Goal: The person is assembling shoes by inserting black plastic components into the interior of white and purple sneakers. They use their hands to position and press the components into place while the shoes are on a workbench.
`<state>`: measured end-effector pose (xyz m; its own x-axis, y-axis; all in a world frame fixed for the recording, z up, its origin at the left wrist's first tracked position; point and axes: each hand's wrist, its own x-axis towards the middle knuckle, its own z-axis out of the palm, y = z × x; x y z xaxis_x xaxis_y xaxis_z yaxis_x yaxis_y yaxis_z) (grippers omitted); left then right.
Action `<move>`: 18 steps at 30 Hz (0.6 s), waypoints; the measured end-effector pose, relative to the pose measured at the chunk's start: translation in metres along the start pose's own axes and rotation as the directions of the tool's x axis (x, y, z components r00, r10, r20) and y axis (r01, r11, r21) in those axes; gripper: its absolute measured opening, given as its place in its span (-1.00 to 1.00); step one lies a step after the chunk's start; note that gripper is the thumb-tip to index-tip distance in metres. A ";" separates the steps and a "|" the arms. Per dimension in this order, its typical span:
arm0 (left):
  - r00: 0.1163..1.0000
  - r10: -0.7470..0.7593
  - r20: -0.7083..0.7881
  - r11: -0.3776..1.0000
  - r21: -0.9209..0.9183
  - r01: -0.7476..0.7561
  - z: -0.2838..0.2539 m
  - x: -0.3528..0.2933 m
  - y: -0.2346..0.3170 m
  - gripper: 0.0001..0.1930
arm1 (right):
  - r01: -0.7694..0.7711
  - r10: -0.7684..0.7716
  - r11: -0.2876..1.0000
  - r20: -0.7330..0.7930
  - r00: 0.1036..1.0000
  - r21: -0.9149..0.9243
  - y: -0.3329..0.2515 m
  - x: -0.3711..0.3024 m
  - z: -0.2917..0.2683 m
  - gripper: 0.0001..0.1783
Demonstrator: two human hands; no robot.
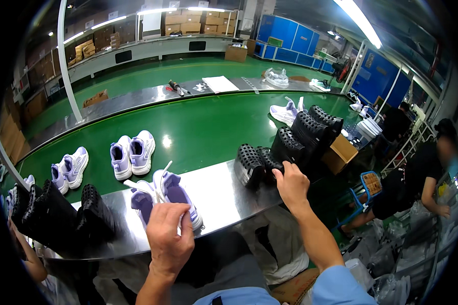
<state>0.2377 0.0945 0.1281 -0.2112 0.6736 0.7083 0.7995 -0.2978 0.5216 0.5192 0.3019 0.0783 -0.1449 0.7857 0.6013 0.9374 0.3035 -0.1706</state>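
A pair of white and lilac sneakers (177,192) rests on the metal ledge in front of me, white straps sticking up from them. My left hand (169,238) is over their near end, fingers curled in. It hides whatever is between its fingertips. To the right, my right hand (293,186) reaches to a group of black perforated shoe-shaped forms (250,165). Its thumb and fingers close on the edge of a black perforated form (268,158), partly hidden by the hand. More black forms (306,129) stand behind it.
Two further sneaker pairs (132,155) (70,170) stand on the green belt (203,132). Black forms (94,211) crowd the ledge's left end. A lone sneaker group (286,112) sits far right beside a cardboard box (339,154). A seated person (414,178) works at right.
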 end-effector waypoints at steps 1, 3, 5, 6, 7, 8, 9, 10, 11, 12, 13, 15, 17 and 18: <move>0.999 0.003 0.043 1.000 -0.028 -0.002 0.004 0.000 0.004 -0.82 | 0.013 -0.013 1.000 -0.026 1.000 0.009 0.002 -0.008 -0.018 -0.66; 0.988 0.026 0.155 0.998 -0.061 -0.017 0.007 0.001 0.013 -0.79 | 0.009 -0.006 0.999 -0.047 0.999 0.051 0.001 -0.028 -0.048 -0.65; 0.940 0.088 0.329 0.996 -0.059 -0.073 0.004 0.000 0.020 -0.61 | 0.058 -0.057 0.995 -0.012 0.998 0.086 -0.010 -0.049 -0.094 -0.64; 0.899 0.140 0.415 0.990 -0.078 -0.119 0.006 0.002 0.026 -0.51 | 0.118 -0.119 0.988 0.004 0.993 0.099 -0.011 -0.060 -0.116 -0.63; 0.860 0.168 0.482 0.985 -0.062 -0.158 0.009 0.002 0.033 -0.40 | 0.101 -0.131 0.972 0.131 0.983 0.213 -0.021 -0.068 -0.139 -0.64; 0.811 0.195 0.552 0.979 -0.055 -0.197 0.015 0.003 0.040 -0.28 | 0.077 -0.182 0.923 0.252 0.950 0.378 -0.022 -0.077 -0.152 -0.63; 0.774 0.215 0.595 0.975 -0.085 -0.206 0.021 0.003 0.044 -0.23 | -0.030 -0.211 0.857 0.403 0.890 0.515 -0.030 -0.080 -0.166 -0.63; 0.737 0.231 0.635 0.972 -0.113 -0.207 0.027 -0.001 0.043 -0.17 | -0.037 -0.308 0.816 0.489 0.816 0.577 -0.035 -0.080 -0.176 -0.59; 0.713 0.262 0.651 0.965 -0.174 -0.196 0.031 -0.005 0.044 -0.13 | -0.027 -0.358 0.782 0.485 0.798 0.622 -0.040 -0.083 -0.182 -0.58; 0.589 0.244 0.771 0.969 -0.225 -0.106 0.026 -0.005 0.041 -0.13 | -0.018 -0.408 0.745 0.477 0.778 0.667 -0.044 -0.086 -0.183 -0.57; 0.499 0.186 0.847 0.978 -0.207 -0.012 0.019 0.005 0.042 -0.16 | 0.052 -0.472 0.739 0.461 0.751 0.671 -0.046 -0.082 -0.181 -0.52; 0.425 0.151 0.893 0.974 -0.209 0.092 0.007 0.011 0.038 -0.20 | 0.187 -0.577 0.712 0.413 0.705 0.677 -0.058 -0.071 -0.181 -0.50; 0.478 0.190 0.857 0.956 -0.273 0.110 -0.003 0.008 0.026 -0.25 | 0.351 -0.675 0.683 0.370 0.639 0.641 -0.068 -0.068 -0.173 -0.46; 0.445 0.120 0.888 0.968 -0.204 0.144 -0.009 0.014 0.026 -0.29 | 0.361 -0.691 0.668 0.362 0.626 0.650 -0.072 -0.067 -0.167 -0.48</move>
<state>0.2510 0.0905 0.1560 0.5015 0.8640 -0.0445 0.6293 -0.3290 0.7041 0.5144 0.1375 0.1809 -0.8527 0.4774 0.2122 0.3680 0.8372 -0.4045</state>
